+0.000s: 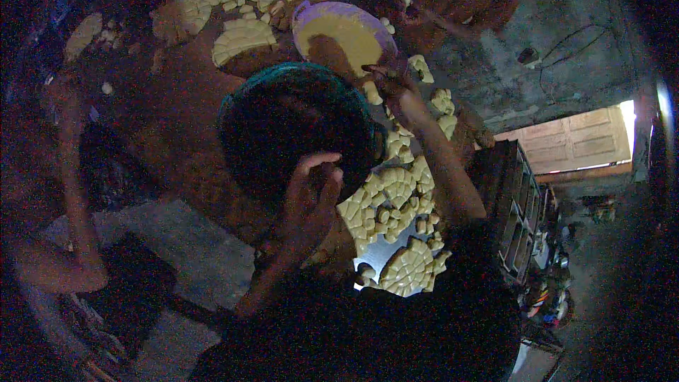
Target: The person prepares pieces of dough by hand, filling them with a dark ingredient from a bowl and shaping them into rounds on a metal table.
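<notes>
Purple bowl [332, 6] stands beyond a dark round form [297, 120] with a teal edge, the right hand [395, 90] at its near right side; a knock from those dim fingers, whose grip I cannot tell, could spill it. It holds something pale yellow [357, 35]. Nearer, the left hand [312, 182] has bent fingers, their hold unclear, left of cream-coloured chunks [396, 187].

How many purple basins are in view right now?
1: the purple basin, upper middle of the picture, beside the right hand. Others may be hidden in the dark areas.
</notes>
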### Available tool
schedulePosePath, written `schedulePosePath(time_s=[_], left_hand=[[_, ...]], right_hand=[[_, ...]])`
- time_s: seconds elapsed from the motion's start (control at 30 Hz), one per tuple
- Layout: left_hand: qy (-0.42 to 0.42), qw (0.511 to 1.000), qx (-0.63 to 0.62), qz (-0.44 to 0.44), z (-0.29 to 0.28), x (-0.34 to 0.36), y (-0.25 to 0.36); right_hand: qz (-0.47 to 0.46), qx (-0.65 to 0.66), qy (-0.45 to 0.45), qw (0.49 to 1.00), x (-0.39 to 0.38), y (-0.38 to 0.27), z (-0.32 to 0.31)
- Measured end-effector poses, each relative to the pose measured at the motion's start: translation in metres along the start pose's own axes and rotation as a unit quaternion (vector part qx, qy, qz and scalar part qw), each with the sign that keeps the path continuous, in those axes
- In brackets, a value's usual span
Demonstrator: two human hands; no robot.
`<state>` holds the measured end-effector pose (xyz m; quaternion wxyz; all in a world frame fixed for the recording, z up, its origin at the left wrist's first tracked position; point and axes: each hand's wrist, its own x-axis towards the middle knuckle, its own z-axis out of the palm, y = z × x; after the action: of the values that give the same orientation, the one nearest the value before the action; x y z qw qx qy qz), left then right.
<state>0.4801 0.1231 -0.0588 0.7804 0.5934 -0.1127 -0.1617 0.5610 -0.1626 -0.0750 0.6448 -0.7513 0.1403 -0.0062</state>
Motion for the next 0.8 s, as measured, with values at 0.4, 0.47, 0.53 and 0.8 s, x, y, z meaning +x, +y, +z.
schedulePosePath(time_s=[0.4,0.47,0.53,0.8], left_hand=[[-0.120,0.889,-0.408,-0.171,0.061,-0.099,0.011],[-0.091,0.885,-0.406,-0.208,0.074,-0.125,0.025],[-0.136,0.930,-0.314,-0.131,0.089,-0.152,0.030],[-0.213,0.965,-0.149,-0.033,0.152,-0.243,0.009]], right_hand=[[-0.233,0.054,0.031,0.971,-0.293,-0.033,0.047],[-0.244,0.049,0.011,0.969,-0.328,-0.033,0.037],[-0.320,-0.162,0.089,0.929,-0.363,-0.046,0.032],[-0.342,-0.173,0.216,0.898,-0.483,-0.010,0.006]])
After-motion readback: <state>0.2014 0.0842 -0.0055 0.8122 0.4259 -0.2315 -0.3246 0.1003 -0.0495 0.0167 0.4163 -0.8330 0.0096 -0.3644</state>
